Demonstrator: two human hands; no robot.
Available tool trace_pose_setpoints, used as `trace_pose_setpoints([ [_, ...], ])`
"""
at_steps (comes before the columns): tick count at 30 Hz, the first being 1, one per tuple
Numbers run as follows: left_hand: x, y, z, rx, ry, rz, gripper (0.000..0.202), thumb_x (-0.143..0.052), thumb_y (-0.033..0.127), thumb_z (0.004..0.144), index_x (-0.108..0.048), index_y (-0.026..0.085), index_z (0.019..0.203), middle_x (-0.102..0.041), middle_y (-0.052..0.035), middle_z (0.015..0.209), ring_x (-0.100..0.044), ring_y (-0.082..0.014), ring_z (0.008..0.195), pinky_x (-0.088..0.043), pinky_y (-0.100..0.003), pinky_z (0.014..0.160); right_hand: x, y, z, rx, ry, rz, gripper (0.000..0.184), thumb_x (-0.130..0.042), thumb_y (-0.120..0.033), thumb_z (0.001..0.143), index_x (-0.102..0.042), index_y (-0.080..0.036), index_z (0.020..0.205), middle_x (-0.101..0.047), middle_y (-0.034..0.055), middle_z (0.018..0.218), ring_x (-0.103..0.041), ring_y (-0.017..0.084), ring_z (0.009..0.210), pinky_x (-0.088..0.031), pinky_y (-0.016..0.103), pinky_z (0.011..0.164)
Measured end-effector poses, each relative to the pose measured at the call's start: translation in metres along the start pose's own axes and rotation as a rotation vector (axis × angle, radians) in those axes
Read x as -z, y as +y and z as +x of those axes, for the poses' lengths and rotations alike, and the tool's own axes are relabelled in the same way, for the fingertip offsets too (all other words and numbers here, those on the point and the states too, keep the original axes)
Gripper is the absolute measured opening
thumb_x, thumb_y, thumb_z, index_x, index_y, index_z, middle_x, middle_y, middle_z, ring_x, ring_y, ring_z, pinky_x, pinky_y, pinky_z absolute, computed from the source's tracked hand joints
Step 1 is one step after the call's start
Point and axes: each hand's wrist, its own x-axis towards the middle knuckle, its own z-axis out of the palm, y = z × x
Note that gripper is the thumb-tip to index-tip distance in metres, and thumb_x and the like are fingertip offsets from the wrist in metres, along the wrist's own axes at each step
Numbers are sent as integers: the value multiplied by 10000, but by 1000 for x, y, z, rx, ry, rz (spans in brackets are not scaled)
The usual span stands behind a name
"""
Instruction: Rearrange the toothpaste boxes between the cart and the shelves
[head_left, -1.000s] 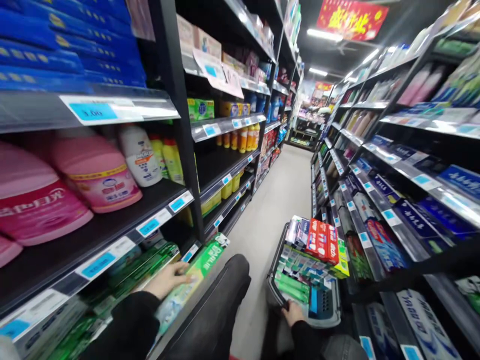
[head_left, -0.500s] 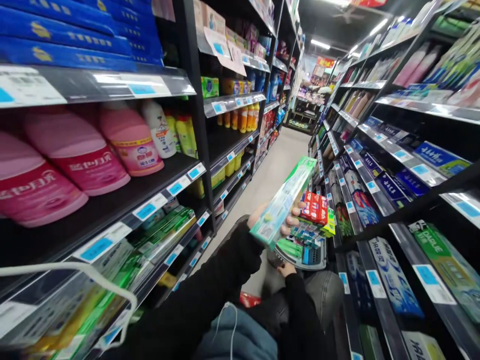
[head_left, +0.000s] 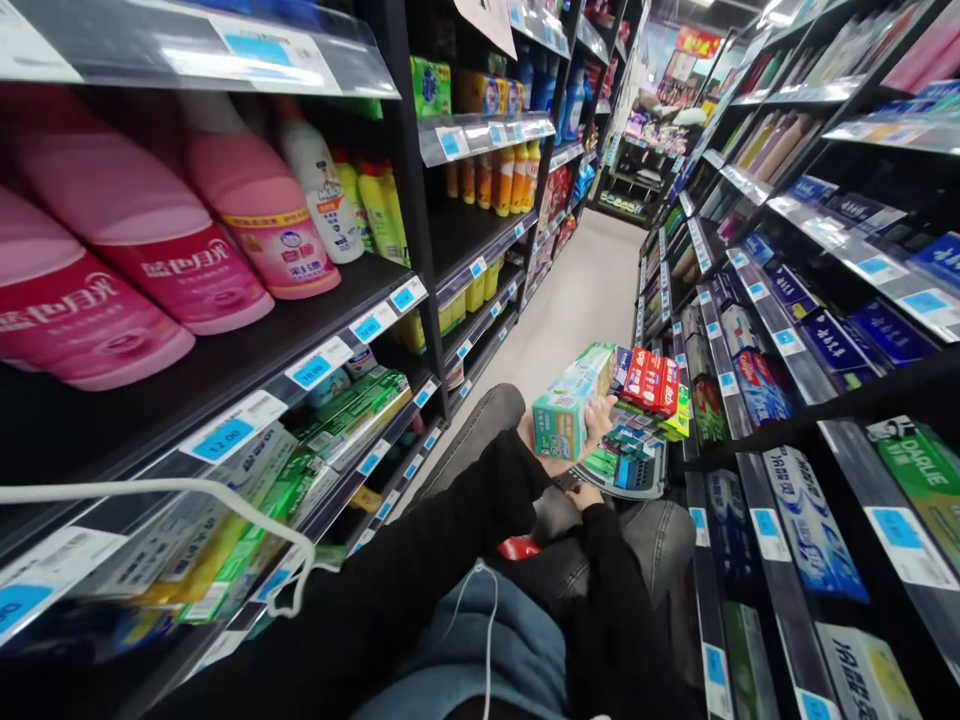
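My left hand (head_left: 598, 418) is wrapped round a green and teal toothpaste box (head_left: 559, 432), its short end turned toward me. Just below, my right hand (head_left: 583, 495) is closed at the near edge of a grey shopping basket (head_left: 658, 484); its fingertips are partly hidden. Several boxes fill the basket, among them a stack of red boxes (head_left: 651, 382) at the top and green packs (head_left: 602, 460) lower down. The held box hides part of the basket's left side.
Shelves flank the aisle closely. Pink detergent bottles (head_left: 157, 235) and green toothpaste boxes (head_left: 352, 410) stand at left; toothpaste boxes (head_left: 814, 520) line the right. A white cable (head_left: 225, 505) crosses the lower left. The pale floor (head_left: 581, 265) runs ahead between the shelves.
My left hand has tilted the toothpaste box, so its long face has given way to its short end. My right hand stays at the basket's edge. The view has tipped downward.
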Motion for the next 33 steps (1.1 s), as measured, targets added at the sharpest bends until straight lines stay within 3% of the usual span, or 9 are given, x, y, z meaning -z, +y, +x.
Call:
trace_pose_setpoints([
  [4, 13, -19, 17, -26, -23, -39, 614, -448, 634, 859, -589, 124, 1171, -657, -136, 966, -642, -253, 952, -569, -383, 807, 2, -26, -9, 72, 112, 201, 489, -392, -626, 928, -627, -200, 873, -661, 30, 823, -629, 199, 840, -526, 333, 742],
  [7, 30, -66, 25, -177, 117, 79, 606, -522, 691, 808, -562, 154, 1086, -658, -87, 961, -635, -216, 939, -544, -339, 865, 5, -46, -38, 216, 151, 494, 676, -217, -725, 907, -563, -215, 1185, -662, 101, 1059, -645, 226, 943, -546, 360, 762],
  [11, 54, -141, 24, -64, 148, 181, 547, -486, 661, 846, -452, 191, 1124, -635, -88, 1072, -632, -195, 967, -540, -341, 890, 10, -62, -73, 322, 125, 554, 650, -597, -655, 803, -478, -256, 1302, -607, 91, 1188, -639, 205, 939, -555, 344, 787],
  [14, 66, -172, 28, 25, 47, 299, 438, -414, 509, 924, -411, 172, 1202, -605, -139, 1212, -615, -217, 1102, -502, -403, 1007, 21, -49, -65, 265, 95, 410, 643, -721, -500, 756, -473, -255, 1297, -624, 57, 1094, -630, 178, 867, -551, 329, 760],
  [17, 80, -163, 41, 53, -63, 721, 419, -496, 342, 886, -469, 128, 1246, -552, -183, 1323, -512, -272, 1273, -370, -504, 1139, 50, -18, -30, 270, 73, 169, 551, -685, -422, 780, -512, -220, 1262, -623, 72, 1084, -618, 218, 961, -523, 393, 883],
  [20, 104, -125, 54, -62, -103, 1201, 466, -579, 283, 843, -548, 147, 1287, -505, -162, 1404, -421, -304, 1348, -268, -535, 1193, 89, 13, 16, 114, 81, -410, 430, -601, -253, 819, -543, -147, 1232, -565, 160, 1221, -540, 283, 1154, -446, 437, 1005],
  [23, 135, -92, 64, -124, 222, 1546, 510, -556, 322, 878, -538, 153, 1359, -475, -140, 1454, -333, -337, 1403, -159, -545, 1228, 115, 34, 62, -181, 1, -856, 456, -506, -148, 853, -480, -78, 1303, -465, 237, 1340, -499, 312, 1205, -438, 455, 997],
  [26, 155, -86, 72, 66, 518, 1707, 693, -546, 394, 884, -389, 66, 1474, -337, -204, 1539, -305, -388, 1416, -261, -543, 1183, 115, 54, 106, -288, -73, -944, 473, -383, -102, 897, -426, -76, 1367, -400, 265, 1414, -485, 326, 1229, -452, 499, 966],
  [33, 156, -97, 82, 233, 484, 1904, 825, -600, 464, 846, -318, 67, 1512, -291, -250, 1545, -349, -402, 1394, -384, -516, 1103, 82, 105, 180, -284, -169, -931, 528, -236, -46, 921, -396, -90, 1423, -317, 246, 1516, -386, 343, 1348, -384, 567, 1038],
])
